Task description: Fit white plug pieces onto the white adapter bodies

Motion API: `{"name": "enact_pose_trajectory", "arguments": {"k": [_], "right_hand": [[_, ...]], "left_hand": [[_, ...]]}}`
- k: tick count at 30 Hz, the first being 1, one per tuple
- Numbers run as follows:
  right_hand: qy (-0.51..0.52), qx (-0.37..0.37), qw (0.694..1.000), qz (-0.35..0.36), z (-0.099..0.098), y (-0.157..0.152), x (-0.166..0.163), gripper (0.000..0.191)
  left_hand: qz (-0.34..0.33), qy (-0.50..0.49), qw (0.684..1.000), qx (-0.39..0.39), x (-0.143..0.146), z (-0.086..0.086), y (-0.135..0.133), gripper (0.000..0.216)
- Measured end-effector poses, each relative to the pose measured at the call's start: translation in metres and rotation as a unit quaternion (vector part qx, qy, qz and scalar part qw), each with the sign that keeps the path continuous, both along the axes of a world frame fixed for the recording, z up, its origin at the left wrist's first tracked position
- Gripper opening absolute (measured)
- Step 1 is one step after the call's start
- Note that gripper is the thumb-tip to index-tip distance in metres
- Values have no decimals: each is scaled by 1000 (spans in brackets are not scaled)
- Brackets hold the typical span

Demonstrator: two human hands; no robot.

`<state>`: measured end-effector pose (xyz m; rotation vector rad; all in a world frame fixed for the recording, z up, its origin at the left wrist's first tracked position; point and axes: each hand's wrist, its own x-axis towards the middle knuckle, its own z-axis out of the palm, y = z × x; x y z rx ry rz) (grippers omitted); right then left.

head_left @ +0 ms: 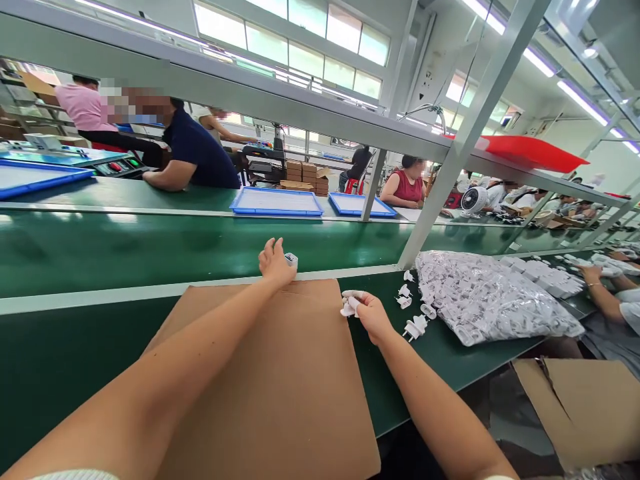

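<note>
My left hand (277, 267) reaches over the far end of the cardboard sheet (280, 380), at the edge of the green belt. A small white plastic housing (291, 261) with a dark inside is at its thumb side, apparently gripped there; the other fingers are bent and slightly apart. Past the sheet's right edge, my right hand (373, 317) pinches a white plug part (350, 307) over the green bench. Some fingertips of this hand look white, perhaps covered. Loose white plug parts (416, 327) with pins lie to its right.
A clear bag (495, 300) full of white parts lies on the right, with white blocks (545, 277) behind it. A slanted metal post (440, 200) rises beyond the bench. Blue trays (277, 212) sit across the belt (150, 250). A co-worker's hand (593, 275) is far right, above an open carton (590, 407).
</note>
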<state>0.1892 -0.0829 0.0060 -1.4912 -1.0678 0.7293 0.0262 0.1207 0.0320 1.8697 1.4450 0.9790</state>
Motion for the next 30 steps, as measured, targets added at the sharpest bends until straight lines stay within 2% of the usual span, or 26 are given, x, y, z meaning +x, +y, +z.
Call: {"name": "enact_pose_trajectory", "arguments": {"k": [2,5,8,12,15,17,20,23,26,28,30], "right_hand": [[-7,12,1000,0,-4,-4,-2,39],[-87,13,996,6,-4,-7,0,29],[-176,-15,984,14,-2,-8,3,23],[-235,-34,971,13,4,-10,9,18],[-302,-46,952,12,8,-12,13,19],[-316,-41,948,1,10,-12,13,21],[-306,-13,952,-22,10,-14,7,20],[-332,-27,943,-22,10,-18,-5,21],[-346,-90,934,13,14,-22,-15,41],[-303,-114,944,61,16,-25,-16,54],[-259,-100,956,91,18,-27,-10,54]], "left_hand": [[-43,23,999,9,-5,2,13,68],[-76,46,996,18,-14,-5,22,48],[-51,60,996,30,-22,-10,26,39],[-17,66,996,50,-29,2,23,28],[-40,64,995,73,-33,13,1,32],[-101,76,989,78,-36,15,-28,38],[-197,115,971,72,-41,6,-82,40],[-232,131,962,63,-46,-7,-124,39],[-230,100,967,47,-48,-17,-139,37],[-242,49,969,22,-50,-22,-139,41],[-272,-2,962,-10,-52,-25,-136,46]]}}
